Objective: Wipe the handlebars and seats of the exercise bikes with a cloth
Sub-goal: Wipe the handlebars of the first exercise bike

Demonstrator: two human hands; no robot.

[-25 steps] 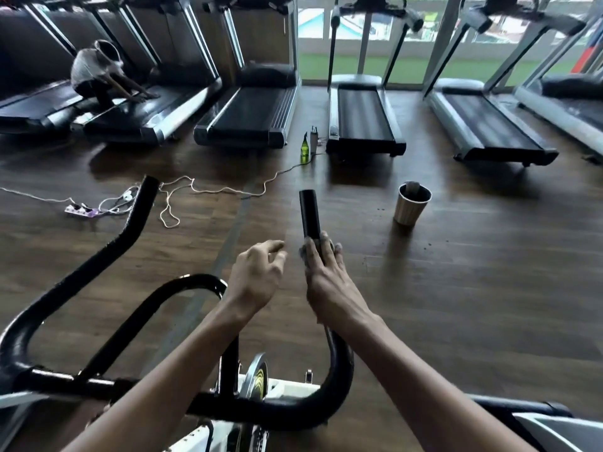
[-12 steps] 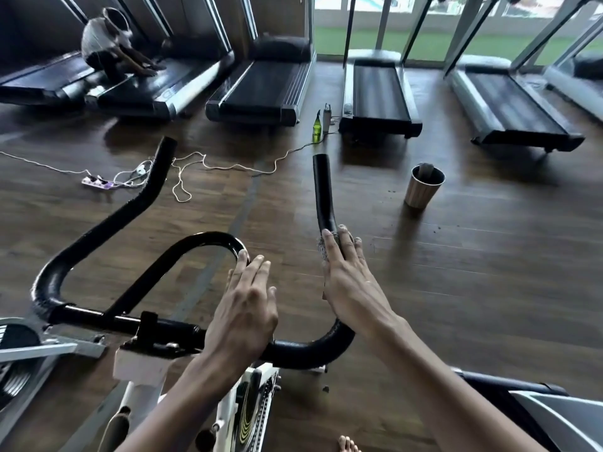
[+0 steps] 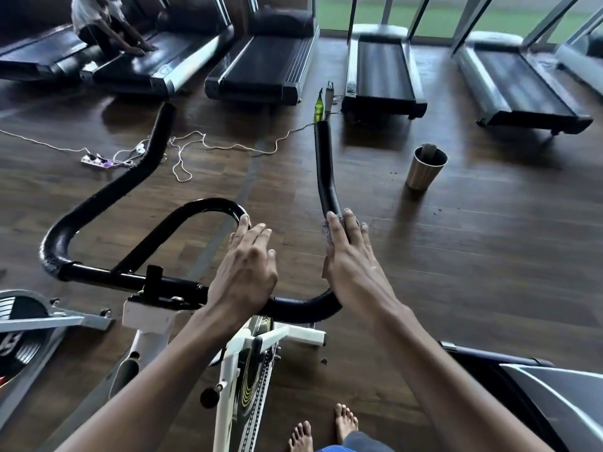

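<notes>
Dark wooden floor (image 3: 473, 262) is filling the head view, with a row of treadmills (image 3: 261, 66) standing along the far side; a second person (image 3: 98, 24) is crouching on one at top left. A cup (image 3: 424, 168) is standing on the floor right of the bike, a green bottle (image 3: 318, 107) beyond it near a treadmill end, and a white cord (image 3: 195, 138) is trailing to a power strip (image 3: 98, 161). The black handlebars (image 3: 159, 135) are sitting on a white bike frame (image 3: 228, 370), centre frame. Both forearms are reaching forward from the bottom edge. The left hand (image 3: 244, 272) is lying palm down on the crossbar, fingers straight and together, tips reaching the inner loop (image 3: 208, 203); it is gripping nothing. The right hand (image 3: 352, 265) is lying flat along the right horn (image 3: 323, 158), just above its bend, fingers straight and pointing up the bar. It is pressing the cloth (image 3: 326, 233) against the horn; a speckled grey edge is showing under the index finger. The thumb is hidden, so any wrap beneath the bar cannot be told. Bare feet (image 3: 346, 419) are standing at the bottom. The seat is lying outside the frame.
</notes>
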